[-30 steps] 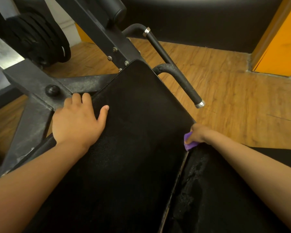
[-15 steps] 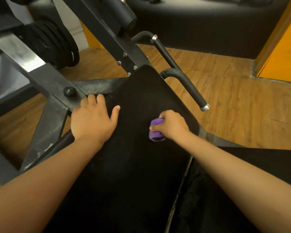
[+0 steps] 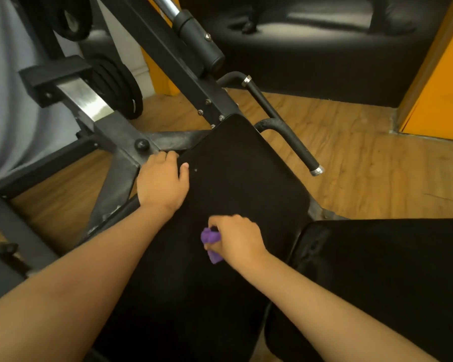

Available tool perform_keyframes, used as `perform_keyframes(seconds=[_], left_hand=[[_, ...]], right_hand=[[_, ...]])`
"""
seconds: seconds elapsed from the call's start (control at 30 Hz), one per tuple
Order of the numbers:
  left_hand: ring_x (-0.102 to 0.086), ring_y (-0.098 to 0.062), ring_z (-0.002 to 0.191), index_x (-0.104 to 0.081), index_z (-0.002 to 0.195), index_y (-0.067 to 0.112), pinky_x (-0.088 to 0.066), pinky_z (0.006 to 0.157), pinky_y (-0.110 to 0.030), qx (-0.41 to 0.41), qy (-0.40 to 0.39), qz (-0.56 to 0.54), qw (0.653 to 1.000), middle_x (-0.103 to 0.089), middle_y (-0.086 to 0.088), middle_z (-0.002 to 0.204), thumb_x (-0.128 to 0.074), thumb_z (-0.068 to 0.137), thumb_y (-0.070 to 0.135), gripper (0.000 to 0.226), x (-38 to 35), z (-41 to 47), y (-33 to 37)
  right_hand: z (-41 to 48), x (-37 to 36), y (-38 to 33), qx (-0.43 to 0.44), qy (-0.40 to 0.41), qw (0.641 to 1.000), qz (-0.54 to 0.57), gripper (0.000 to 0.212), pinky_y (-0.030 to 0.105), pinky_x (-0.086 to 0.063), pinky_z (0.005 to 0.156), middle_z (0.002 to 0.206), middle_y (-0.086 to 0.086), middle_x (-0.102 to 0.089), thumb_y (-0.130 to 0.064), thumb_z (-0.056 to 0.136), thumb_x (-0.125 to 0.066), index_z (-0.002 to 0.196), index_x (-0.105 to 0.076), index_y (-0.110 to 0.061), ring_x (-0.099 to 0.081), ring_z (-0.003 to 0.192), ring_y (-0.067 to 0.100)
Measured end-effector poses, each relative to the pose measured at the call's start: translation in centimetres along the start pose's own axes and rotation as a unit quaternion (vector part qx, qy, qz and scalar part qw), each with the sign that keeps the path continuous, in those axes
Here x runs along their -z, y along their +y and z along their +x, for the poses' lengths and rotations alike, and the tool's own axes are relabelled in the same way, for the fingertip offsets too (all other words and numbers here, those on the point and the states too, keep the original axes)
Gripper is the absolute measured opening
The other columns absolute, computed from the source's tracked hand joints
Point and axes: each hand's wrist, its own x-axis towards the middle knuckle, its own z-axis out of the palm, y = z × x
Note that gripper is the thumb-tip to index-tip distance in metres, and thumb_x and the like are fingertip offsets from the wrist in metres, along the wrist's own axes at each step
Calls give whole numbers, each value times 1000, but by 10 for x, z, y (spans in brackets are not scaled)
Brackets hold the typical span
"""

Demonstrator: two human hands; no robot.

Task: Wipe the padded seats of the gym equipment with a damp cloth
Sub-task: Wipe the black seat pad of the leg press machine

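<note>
A long black padded seat (image 3: pixel 241 173) of a gym machine runs from the middle of the view down toward me. My right hand (image 3: pixel 237 241) grips a bunched purple cloth (image 3: pixel 211 244) and presses it on the pad's middle. My left hand (image 3: pixel 162 182) rests on the pad's left edge, its fingers curled over the rim and the thumb lying on top. A second black pad (image 3: pixel 382 278) lies to the right, split from the first by a narrow gap.
The black steel frame (image 3: pixel 123 152) with bolts rises at the left, with weight plates (image 3: pixel 115 87) behind it. Two black handle bars (image 3: pixel 293 142) with silver ends jut out right of the pad. Wooden floor (image 3: pixel 364 158), a black sofa (image 3: pixel 311 48) and an orange wall (image 3: pixel 439 100) lie beyond.
My right hand has carried the purple cloth from the pad's right edge across to its middle and then down toward me. The left hand has kept its hold on the left edge.
</note>
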Motion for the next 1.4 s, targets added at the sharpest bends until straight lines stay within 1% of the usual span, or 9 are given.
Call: perform_keyframes(seconds=[0.17, 0.33, 0.5, 0.63, 0.8, 0.9, 1.13, 1.3, 1.4], left_hand=[[-47, -27, 118, -58, 121, 8, -36, 101, -40, -7, -4, -83, 996, -54, -10, 124, -55, 93, 24, 32, 24, -53, -7], [-49, -21, 116, -61, 117, 13, -38, 99, -37, 5, -52, -94, 994, -55, -4, 121, -62, 89, 24, 30, 65, -133, -17], [-48, -9, 114, -59, 117, 22, -40, 101, -30, 10, -103, -146, 984, -55, 9, 118, -58, 92, 29, 26, 120, -213, -20], [-54, -12, 106, -62, 109, 22, -43, 94, -31, -9, -98, -141, 985, -59, 9, 107, -61, 90, 26, 19, 159, -274, -24], [-58, -15, 100, -65, 102, 21, -46, 88, -33, 15, -83, -146, 986, -62, 11, 98, -50, 83, 36, 29, 207, -333, -23], [-56, -14, 103, -64, 104, 21, -42, 91, -32, 26, -67, -156, 985, -62, 11, 101, -53, 88, 32, 23, 234, -351, -16], [-56, -13, 104, -62, 107, 21, -44, 92, -32, 0, -54, -162, 985, -63, 9, 104, -54, 92, 26, 17, 280, -367, -4], [-57, -14, 97, -55, 120, 20, -44, 94, -34, 31, -38, -160, 986, -53, 8, 119, -53, 94, 27, 27, 280, -358, -7], [-58, -18, 98, -50, 127, 17, -48, 90, -37, 78, -29, -190, 978, -45, 5, 127, -54, 94, 27, 35, 258, -335, -5]], right_hand=[[-40, -38, 3, 9, -23, 1000, 14, 19, 38, -53, 85, 96, -4, -65, -33, 86, -65, 103, -57, -28, -64, 91, 16], [-78, -46, -8, 31, -26, 998, 41, 22, 37, -55, 83, 94, -6, -64, -35, 83, -70, 101, -59, -28, -63, 89, 12], [-128, -23, -15, 45, -88, 994, 48, 16, 37, -55, 85, 91, -6, -65, -30, 80, -71, 93, -62, -27, -63, 87, 10], [-186, 7, -27, 84, -95, 990, 55, 15, 36, -52, 88, 96, -3, -65, -27, 81, -70, 94, -64, -21, -62, 92, 13], [-260, 37, -49, 86, -90, 990, 68, 8, 28, -51, 67, 89, 0, -63, -25, 87, -66, 92, -61, -22, -61, 78, 15], [-296, 55, -60, 75, -71, 992, 78, 9, 24, -50, 60, 90, 3, -63, -23, 89, -65, 96, -61, -18, -60, 74, 14], [-350, 77, -78, 47, 4, 982, 184, 15, 24, -54, 59, 101, 10, -64, -21, 89, -64, 103, -62, -15, -65, 90, 24], [-339, 83, -80, -22, 38, 960, 275, 23, 21, -50, 54, 108, 12, -62, -20, 89, -66, 109, -58, -12, -65, 92, 24], [-306, 82, -81, -50, 49, 947, 312, 15, 20, -51, 53, 108, 12, -61, -21, 89, -66, 99, -56, -15, -65, 88, 21]])
